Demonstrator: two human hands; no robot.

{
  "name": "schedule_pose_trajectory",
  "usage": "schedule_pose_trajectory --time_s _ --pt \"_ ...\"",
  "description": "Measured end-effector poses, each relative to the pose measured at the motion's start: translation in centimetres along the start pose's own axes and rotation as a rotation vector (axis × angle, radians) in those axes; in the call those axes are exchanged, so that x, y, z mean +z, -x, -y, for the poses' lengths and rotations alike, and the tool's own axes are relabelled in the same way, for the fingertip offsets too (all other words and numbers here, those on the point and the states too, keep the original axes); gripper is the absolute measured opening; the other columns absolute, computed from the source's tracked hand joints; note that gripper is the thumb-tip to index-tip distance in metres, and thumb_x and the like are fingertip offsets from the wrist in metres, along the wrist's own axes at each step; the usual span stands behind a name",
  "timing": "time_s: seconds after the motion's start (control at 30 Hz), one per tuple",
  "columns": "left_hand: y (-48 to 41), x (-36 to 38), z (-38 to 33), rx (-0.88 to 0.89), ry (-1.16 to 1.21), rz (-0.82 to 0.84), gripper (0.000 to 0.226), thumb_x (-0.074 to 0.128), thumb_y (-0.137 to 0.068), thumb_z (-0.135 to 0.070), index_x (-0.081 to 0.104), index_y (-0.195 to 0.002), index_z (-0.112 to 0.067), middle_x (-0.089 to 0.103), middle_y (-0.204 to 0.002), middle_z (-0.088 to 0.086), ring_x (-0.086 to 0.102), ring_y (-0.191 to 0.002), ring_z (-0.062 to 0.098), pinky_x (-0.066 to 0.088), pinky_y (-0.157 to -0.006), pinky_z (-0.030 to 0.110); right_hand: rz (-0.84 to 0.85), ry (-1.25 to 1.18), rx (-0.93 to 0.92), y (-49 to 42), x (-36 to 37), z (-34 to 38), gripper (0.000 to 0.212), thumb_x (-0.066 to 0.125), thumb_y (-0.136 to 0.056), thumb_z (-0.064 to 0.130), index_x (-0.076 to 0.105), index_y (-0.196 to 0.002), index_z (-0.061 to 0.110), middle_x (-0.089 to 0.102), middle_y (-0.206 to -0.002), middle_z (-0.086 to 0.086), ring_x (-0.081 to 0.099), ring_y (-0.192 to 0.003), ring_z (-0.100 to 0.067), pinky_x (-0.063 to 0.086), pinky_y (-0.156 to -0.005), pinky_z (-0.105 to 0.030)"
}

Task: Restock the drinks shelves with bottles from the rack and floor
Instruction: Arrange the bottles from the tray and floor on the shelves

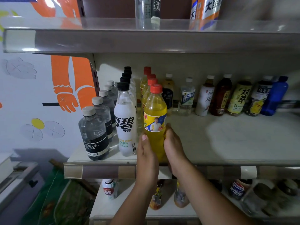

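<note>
dim, cool light; pale bright patch on shelf (235, 137) right of right hand (173, 146); glare on shelf lip (162, 41) above it; blur and bowing toward edges.

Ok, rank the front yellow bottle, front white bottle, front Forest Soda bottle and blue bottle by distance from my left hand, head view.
1. front yellow bottle, held by the left hand.
2. front white bottle, just left.
3. front Forest Soda bottle, further left.
4. blue bottle, far right, at the back.
</note>
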State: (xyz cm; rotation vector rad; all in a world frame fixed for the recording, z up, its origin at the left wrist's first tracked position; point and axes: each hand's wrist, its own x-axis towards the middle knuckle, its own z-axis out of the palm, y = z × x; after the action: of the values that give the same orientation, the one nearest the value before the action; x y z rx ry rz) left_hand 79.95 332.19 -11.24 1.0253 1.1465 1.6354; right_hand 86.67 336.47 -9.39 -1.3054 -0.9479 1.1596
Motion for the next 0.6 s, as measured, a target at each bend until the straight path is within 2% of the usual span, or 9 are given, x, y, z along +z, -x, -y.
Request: schedule_pose_trajectory --time_s 0.07,0.13,0.2,0.27,0.33,0.37,0.43,0.53,0.6 --pt "1.0 -0.2 -0.2 0.012 -0.033 -0.007 0.047 0.029 -0.104 -0.048 0.042 -0.145 -0.031 0.049 -0.144 -0.011 0.043 -0.134 0.004 0.034 -0.112 0.029 -0.018 0.018 -0.041 0.8 -0.5 0.0 0.048 0.032 -0.104 0.051 0.066 -0.120 0.021 0.070 -0.119 -0.004 0.066 -0.109 -0.020 0.051 -0.101 -0.044" --pt "2.0 -0.4 -0.5 0.014 -0.054 -0.007 0.045 0.034 -0.104 -0.044 0.037 -0.147 -0.033 0.045 -0.148 -0.009 0.041 -0.136 0.006 0.034 -0.114 0.034 -0.056 0.043 -0.090 1.6 -1.1 0.1 0.048 0.036 -0.104 0.050 0.061 -0.130 0.020 0.063 -0.133 -0.002 0.059 -0.118 -0.018 0.045 -0.104 -0.037" --pt "3.1 -0.7 -0.8 -0.017 -0.070 -0.008 0.043 0.044 -0.102 -0.037 0.038 -0.145 -0.036 0.041 -0.150 -0.011 0.038 -0.138 0.006 0.033 -0.114 0.038 -0.101 0.092 -0.154 2.6 -2.3 0.1 0.045 0.040 -0.103 0.048 0.059 -0.131 0.019 0.061 -0.135 0.000 0.057 -0.119 -0.017 0.044 -0.102 -0.035" --pt "4.6 -0.7 -1.1 -0.034 -0.037 0.021 0.039 0.051 -0.099 -0.028 0.044 -0.133 -0.045 0.050 -0.134 -0.021 0.047 -0.121 -0.009 0.041 -0.101 0.031 -0.124 0.141 -0.210 3.8 -4.2 0.1 0.038 0.045 -0.102 0.045 0.058 -0.129 0.021 0.061 -0.133 0.001 0.058 -0.117 -0.016 0.046 -0.100 -0.038" --pt "6.4 -0.2 -1.2 -0.021 -0.062 0.072 0.040 0.053 -0.097 -0.023 0.045 -0.126 -0.049 0.052 -0.119 -0.028 0.054 -0.098 -0.019 0.046 -0.080 0.019 -0.155 0.246 -0.262 5.3 -6.9 -0.1 0.036 0.049 -0.101 0.043 0.056 -0.131 0.025 0.060 -0.131 0.005 0.056 -0.109 -0.009 0.046 -0.086 -0.027" --pt "7.4 0.2 -1.1 -0.008 -0.110 0.108 0.039 0.052 -0.096 -0.022 0.046 -0.127 -0.046 0.054 -0.120 -0.024 0.057 -0.098 -0.015 0.048 -0.076 0.019 -0.176 0.323 -0.279 6.2 -8.6 -0.2 0.035 0.049 -0.100 0.043 0.056 -0.131 0.028 0.060 -0.130 0.006 0.053 -0.104 -0.006 0.043 -0.079 -0.023" --pt "9.4 1.2 -0.9 0.039 -0.280 0.197 0.037 0.052 -0.096 -0.023 0.050 -0.130 -0.037 0.059 -0.127 -0.012 0.059 -0.107 0.001 0.053 -0.086 0.032 -0.215 0.497 -0.292 8.5 -12.4 -0.4 0.032 0.049 -0.098 0.042 0.056 -0.128 0.033 0.062 -0.127 0.006 0.055 -0.101 -0.009 0.045 -0.078 -0.027" --pt "12.8 3.7 -0.7 0.273 -0.799 0.362 0.038 0.055 -0.092 -0.025 0.055 -0.130 -0.030 0.067 -0.121 0.002 0.064 -0.106 0.021 0.052 -0.090 0.038 -0.329 0.864 -0.314 13.3 -18.4 -0.8 0.028 0.049 -0.095 0.040 0.062 -0.119 0.034 0.069 -0.113 0.006 0.064 -0.096 -0.018 0.048 -0.076 -0.032" --pt "15.7 5.9 -0.7 0.402 -1.033 0.463 0.043 0.056 -0.089 -0.028 0.054 -0.132 -0.029 0.059 -0.132 0.006 0.056 -0.118 0.030 0.043 -0.096 0.042 -0.425 1.051 -0.337 16.8 -22.3 -1.2 0.027 0.053 -0.094 0.037 0.067 -0.115 0.028 0.072 -0.105 0.002 0.066 -0.092 -0.021 0.044 -0.071 -0.029"
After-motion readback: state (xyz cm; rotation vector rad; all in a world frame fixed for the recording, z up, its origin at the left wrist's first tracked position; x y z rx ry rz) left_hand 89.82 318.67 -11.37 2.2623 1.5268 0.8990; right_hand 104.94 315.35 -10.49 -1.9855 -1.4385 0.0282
